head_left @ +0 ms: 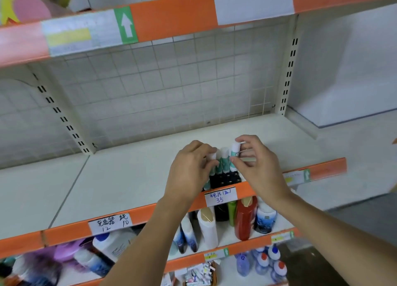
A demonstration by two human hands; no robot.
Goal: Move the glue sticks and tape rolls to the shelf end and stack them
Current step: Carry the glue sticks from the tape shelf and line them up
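At the far left of the white shelf (pixel 120 178) a handwritten price label (pixel 110 223) is stuck to its orange front edge, and below it stand a white bottle with a blue cap (pixel 111 243) and some blurred purple goods. Moving right, the left hand (pixel 190 170) reaches over the front of the shelf with its fingers curled round the left side of a cluster of glue sticks (pixel 224 160), gripping the leftmost ones by their white caps. The glue sticks stand upright, white-capped with teal and white bodies, in a black tray (pixel 225 179) that sits at the shelf's front edge, just behind a second handwritten label (pixel 220 196) reading 35. On the right side of the cluster the right hand (pixel 255 163) pinches the rightmost stick between thumb and forefinger near its cap; a beige strip, perhaps tape, shows beneath its fingers, though what it is cannot be told. Under the hands, on the lower shelf, stand a white bottle (pixel 207 226), a green bottle (pixel 232 212), a red bottle (pixel 245 218) and a white and blue bottle (pixel 265 219). Further right the shelf surface runs bare to its end by the slotted upright post (pixel 289 70).
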